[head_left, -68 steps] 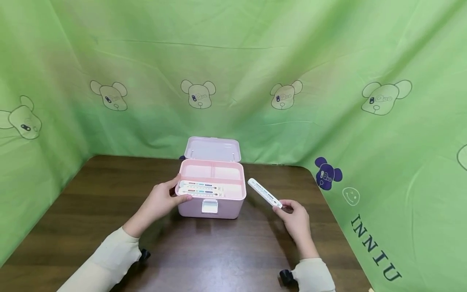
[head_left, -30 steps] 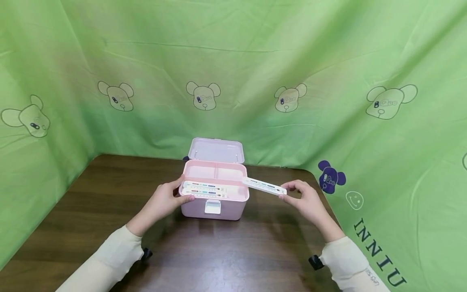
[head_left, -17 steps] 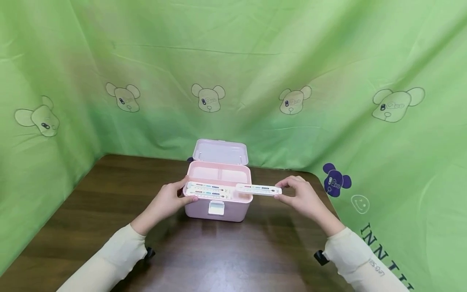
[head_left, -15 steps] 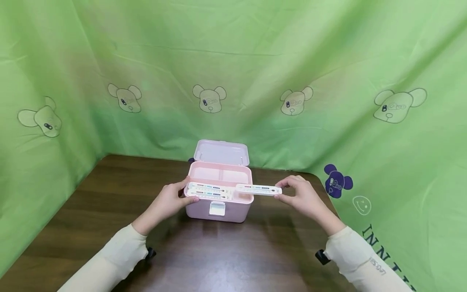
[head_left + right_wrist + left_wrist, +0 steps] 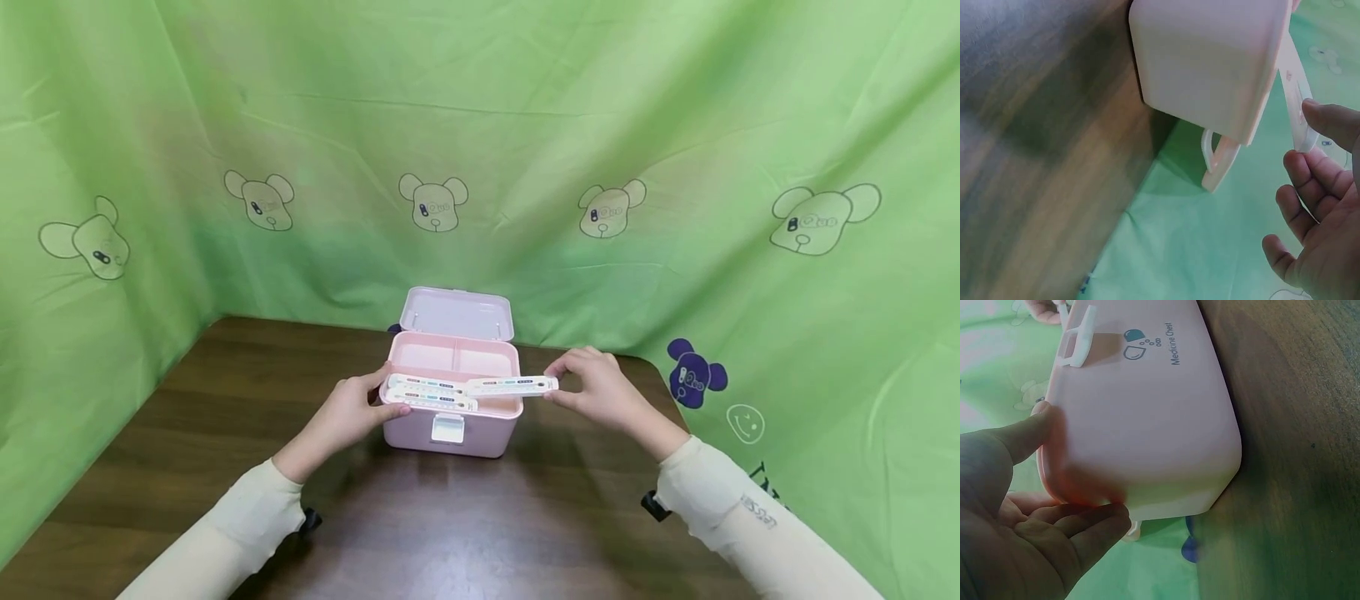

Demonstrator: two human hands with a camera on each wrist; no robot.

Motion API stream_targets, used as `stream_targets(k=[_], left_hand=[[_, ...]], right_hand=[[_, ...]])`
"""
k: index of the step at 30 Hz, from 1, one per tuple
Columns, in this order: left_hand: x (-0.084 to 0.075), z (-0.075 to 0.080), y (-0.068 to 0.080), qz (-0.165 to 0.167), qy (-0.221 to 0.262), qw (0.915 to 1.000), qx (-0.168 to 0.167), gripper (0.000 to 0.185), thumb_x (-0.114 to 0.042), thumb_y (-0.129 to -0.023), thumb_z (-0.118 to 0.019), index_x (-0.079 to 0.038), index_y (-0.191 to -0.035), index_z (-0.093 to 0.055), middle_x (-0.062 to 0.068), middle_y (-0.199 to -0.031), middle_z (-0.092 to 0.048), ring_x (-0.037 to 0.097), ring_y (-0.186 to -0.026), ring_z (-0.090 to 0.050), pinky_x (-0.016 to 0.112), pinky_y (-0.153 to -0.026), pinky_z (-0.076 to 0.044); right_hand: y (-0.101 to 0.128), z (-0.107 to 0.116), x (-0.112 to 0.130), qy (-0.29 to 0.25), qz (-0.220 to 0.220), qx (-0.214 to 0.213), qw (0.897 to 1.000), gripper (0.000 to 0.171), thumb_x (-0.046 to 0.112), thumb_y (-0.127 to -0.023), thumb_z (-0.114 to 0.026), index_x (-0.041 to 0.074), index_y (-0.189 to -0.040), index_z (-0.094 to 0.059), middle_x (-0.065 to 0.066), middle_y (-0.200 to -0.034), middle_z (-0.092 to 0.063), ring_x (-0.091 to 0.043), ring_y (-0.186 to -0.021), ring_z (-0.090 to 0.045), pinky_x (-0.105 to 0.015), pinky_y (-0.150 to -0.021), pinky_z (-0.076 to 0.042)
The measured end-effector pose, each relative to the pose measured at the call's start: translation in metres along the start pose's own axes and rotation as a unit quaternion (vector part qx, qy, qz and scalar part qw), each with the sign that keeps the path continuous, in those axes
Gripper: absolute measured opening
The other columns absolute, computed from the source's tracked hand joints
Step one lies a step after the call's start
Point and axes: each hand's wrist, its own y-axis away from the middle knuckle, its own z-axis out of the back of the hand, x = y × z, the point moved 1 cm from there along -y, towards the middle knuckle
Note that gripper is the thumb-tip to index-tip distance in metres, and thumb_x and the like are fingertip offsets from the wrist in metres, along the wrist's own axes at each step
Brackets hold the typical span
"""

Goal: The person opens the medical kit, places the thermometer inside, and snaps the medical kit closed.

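Observation:
A pink medicine chest (image 5: pixel 442 437) stands on the table with its lid (image 5: pixel 457 315) raised at the back. "Medicine Chest" is printed on its front in the left wrist view. My left hand (image 5: pixel 345 417) grips the chest's left end, thumb at the front rim and fingers around the side. Two slim white thermometer cases (image 5: pixel 431 399) lie side by side at the left of the front compartment. My right hand (image 5: pixel 603 392) pinches the right end of a third thermometer case (image 5: pixel 513 386) between thumb and fingers. Its left end reaches over the compartment, close to the other cases; whether they touch I cannot tell.
Two smaller compartments (image 5: pixel 486 358) lie behind the front one, split by a divider. A white latch (image 5: pixel 447 428) hangs at the chest's front. The dark wooden table (image 5: pixel 420 533) meets a green printed curtain (image 5: pixel 525 100) behind and at the sides.
My right hand has carried its thermometer case leftward from beside the chest to over the front compartment, levelling it on the way. The left hand keeps its hold on the chest.

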Motion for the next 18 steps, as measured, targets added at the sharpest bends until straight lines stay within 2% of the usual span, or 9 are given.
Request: stream_targets(k=[7,12,18], left_hand=[[0.001,-0.001,-0.001,0.000,-0.004,1.0000,-0.001,0.087,-0.039,-0.084,-0.085,-0.002,-0.152,-0.046,0.018,-0.127,-0.070,0.019,-0.085,-0.059,0.030,-0.074,-0.049],[0.001,0.000,0.000,-0.002,-0.008,1.0000,-0.001,0.088,-0.041,-0.084,-0.085,0.000,-0.152,-0.046,0.021,-0.136,-0.064,0.019,-0.087,-0.059,0.031,-0.074,-0.049],[0.002,0.000,-0.001,-0.002,-0.014,0.9999,-0.002,0.089,-0.042,-0.084,-0.085,0.000,-0.152,-0.045,0.021,-0.139,-0.062,0.019,-0.088,-0.058,0.032,-0.076,-0.049]], right_hand=[[-0.014,0.006,0.004,0.020,0.017,0.020,0.999,0.025,0.025,-0.082,-0.086,0.017,-0.102,-0.075,0.002,-0.103,-0.072,-0.023,-0.106,-0.056,-0.045,-0.089,-0.035],[-0.023,0.010,0.006,0.032,0.034,0.032,0.998,0.026,0.024,-0.082,-0.087,0.016,-0.103,-0.076,0.002,-0.104,-0.072,-0.023,-0.105,-0.057,-0.047,-0.088,-0.036],[-0.033,0.012,0.006,0.048,0.056,0.073,0.995,0.027,0.028,-0.084,-0.086,0.018,-0.106,-0.076,0.005,-0.106,-0.072,-0.022,-0.108,-0.057,-0.045,-0.091,-0.035]])
